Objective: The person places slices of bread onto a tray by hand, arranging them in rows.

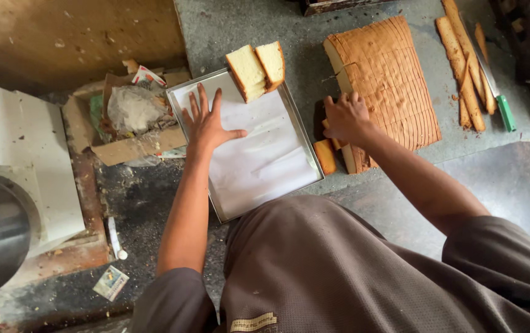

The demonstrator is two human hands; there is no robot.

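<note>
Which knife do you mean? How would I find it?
Start at the big sliced cake slab on the grey counter. Right of it lie long brown crust strips, and the knife lies just beyond them. It alone has a bright green handle and a thin metal blade.

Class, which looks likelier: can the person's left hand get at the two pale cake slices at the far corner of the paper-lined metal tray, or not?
Probably yes. The left hand lies flat on the paper-lined metal tray, fingers spread, and only bare paper lies between it and the two pale cake slices.
</note>
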